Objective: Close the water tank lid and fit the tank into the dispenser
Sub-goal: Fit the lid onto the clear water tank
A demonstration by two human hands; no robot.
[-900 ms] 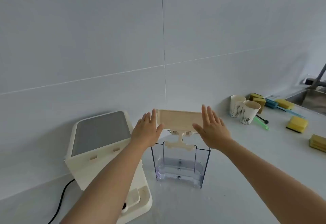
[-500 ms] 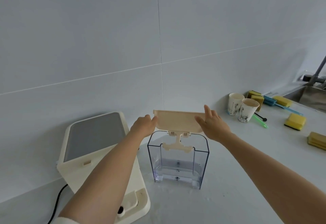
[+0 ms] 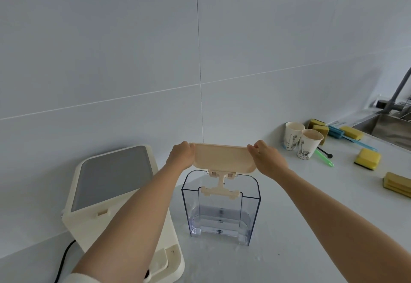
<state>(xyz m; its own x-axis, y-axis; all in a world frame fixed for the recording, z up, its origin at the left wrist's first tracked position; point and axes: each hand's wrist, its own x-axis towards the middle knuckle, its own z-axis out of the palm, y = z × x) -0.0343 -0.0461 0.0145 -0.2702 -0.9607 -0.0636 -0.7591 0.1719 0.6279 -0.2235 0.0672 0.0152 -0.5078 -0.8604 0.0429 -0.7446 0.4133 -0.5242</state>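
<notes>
The left hand (image 3: 181,155) and the right hand (image 3: 265,158) each clasp one end of the cream lid (image 3: 223,157), fingers curled over its edges, holding it raised and open on its hinge above the clear water tank (image 3: 220,207). The tank stands upright on the white counter (image 3: 300,227), just right of the cream dispenser (image 3: 111,193), with two paper cups (image 3: 302,141) farther right near the wall.
</notes>
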